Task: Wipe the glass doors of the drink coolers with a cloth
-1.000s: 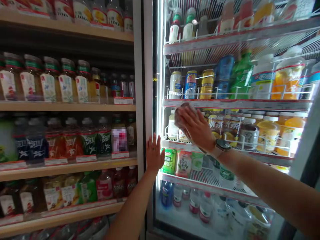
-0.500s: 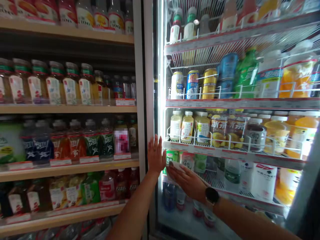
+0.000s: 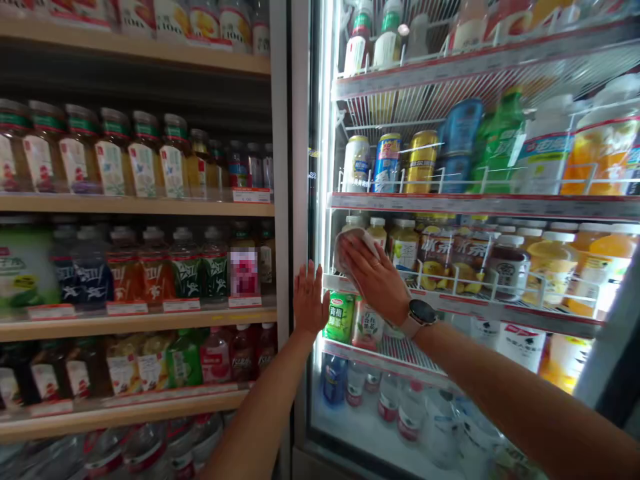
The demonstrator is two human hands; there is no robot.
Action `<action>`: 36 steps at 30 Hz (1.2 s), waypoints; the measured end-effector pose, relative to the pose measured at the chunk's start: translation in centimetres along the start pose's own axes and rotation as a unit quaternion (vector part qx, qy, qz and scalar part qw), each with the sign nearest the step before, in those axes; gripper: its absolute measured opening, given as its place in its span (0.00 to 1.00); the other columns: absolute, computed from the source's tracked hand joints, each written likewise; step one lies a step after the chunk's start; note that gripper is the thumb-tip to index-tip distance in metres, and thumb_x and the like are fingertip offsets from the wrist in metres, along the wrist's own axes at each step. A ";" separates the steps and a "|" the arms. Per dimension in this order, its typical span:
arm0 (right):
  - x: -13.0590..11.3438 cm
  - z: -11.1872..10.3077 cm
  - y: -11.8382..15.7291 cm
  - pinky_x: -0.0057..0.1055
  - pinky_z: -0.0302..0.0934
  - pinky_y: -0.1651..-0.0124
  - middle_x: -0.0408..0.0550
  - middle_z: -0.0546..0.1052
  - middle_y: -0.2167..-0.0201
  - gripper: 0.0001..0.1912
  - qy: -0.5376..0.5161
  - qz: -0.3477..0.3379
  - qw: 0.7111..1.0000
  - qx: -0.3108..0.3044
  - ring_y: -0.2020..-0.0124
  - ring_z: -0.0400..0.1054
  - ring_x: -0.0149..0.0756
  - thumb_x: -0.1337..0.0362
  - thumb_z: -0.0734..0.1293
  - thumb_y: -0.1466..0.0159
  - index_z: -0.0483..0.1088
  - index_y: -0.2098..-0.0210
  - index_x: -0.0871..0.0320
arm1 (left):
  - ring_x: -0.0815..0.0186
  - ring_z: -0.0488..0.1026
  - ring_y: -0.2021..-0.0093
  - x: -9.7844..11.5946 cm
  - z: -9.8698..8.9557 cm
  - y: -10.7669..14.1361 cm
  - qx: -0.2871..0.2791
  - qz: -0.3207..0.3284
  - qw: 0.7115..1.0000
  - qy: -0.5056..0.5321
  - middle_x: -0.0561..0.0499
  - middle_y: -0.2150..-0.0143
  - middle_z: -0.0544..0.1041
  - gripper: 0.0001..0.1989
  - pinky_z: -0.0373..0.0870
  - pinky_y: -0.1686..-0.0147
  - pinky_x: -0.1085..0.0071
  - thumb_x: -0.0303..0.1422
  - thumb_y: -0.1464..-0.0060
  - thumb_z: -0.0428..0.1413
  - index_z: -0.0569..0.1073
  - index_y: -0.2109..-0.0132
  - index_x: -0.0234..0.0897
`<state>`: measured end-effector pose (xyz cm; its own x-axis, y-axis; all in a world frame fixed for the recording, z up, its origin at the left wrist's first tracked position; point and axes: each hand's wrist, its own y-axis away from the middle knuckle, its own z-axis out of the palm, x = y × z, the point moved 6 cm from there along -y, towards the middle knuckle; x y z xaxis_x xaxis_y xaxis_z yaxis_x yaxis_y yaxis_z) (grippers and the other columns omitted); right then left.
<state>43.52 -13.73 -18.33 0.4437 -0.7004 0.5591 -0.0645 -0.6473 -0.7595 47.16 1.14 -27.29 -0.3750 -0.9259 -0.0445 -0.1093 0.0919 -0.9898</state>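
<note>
My left hand point(image 3: 309, 301) lies flat, fingers stretched upward, against the grey upright frame point(image 3: 300, 180) at the left edge of the glass-fronted drinks cooler. A pale cloth point(image 3: 343, 245) is spread under my right hand point(image 3: 379, 280), which presses it to the glass in front of the row of tea bottles point(image 3: 404, 245). The cloth and fingers cover part of the leftmost bottles. A dark round watch point(image 3: 421, 311) is on my right wrist. Below that hand, behind the glass, stand a green drink pack point(image 3: 339, 320) and a pinkish one point(image 3: 367, 327).
Wooden shelves point(image 3: 135, 203) on the left hold rows of bottled drinks and price tags. Inside the cooler, wire racks point(image 3: 430, 200) carry cans and bottles. A vertical light strip point(image 3: 324, 133) glows beside the frame. More bottles point(image 3: 410, 410) stand at the cooler's bottom.
My right hand has slid the cloth upward on the glass, from the lower rack to the tea bottle row. My left hand stays on the frame. The view has shifted slightly.
</note>
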 end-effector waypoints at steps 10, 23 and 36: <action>-8.7 4.4 13.5 0.39 0.55 0.33 0.54 0.64 0.33 0.33 -0.048 -0.108 0.992 -0.031 0.32 0.55 0.38 0.77 0.57 0.39 0.57 0.33 0.70 | 0.54 0.39 0.26 0.0 0.0 0.2 -0.004 0.004 1.000 -0.017 0.41 0.25 0.45 0.31 0.48 0.31 0.50 0.37 0.32 0.40 0.41 0.27 0.36; 1.0 -0.3 -1.0 0.49 0.43 0.27 0.54 0.59 0.31 0.30 -0.022 0.016 0.999 0.017 0.29 0.48 0.43 0.70 0.58 0.31 0.52 0.30 0.63 | 0.55 0.38 0.26 0.1 0.1 0.1 -0.004 -0.002 1.000 -0.007 0.42 0.25 0.44 0.30 0.44 0.30 0.52 0.39 0.31 0.38 0.42 0.27 0.37; -8.1 4.0 11.8 0.45 0.43 0.28 0.54 0.61 0.32 0.30 -0.015 -0.041 0.999 -0.030 0.30 0.51 0.43 0.73 0.59 0.36 0.61 0.35 0.68 | 0.55 0.39 0.26 0.0 0.2 0.3 -0.001 -0.004 1.000 -0.018 0.42 0.25 0.47 0.30 0.46 0.30 0.52 0.40 0.31 0.38 0.41 0.27 0.37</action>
<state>42.71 -14.47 -33.17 0.4767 -0.6355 0.6074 -0.0806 -0.7196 -0.6897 47.32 1.08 -27.57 -0.3415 -0.9390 -0.0414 -0.1145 0.0853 -0.9897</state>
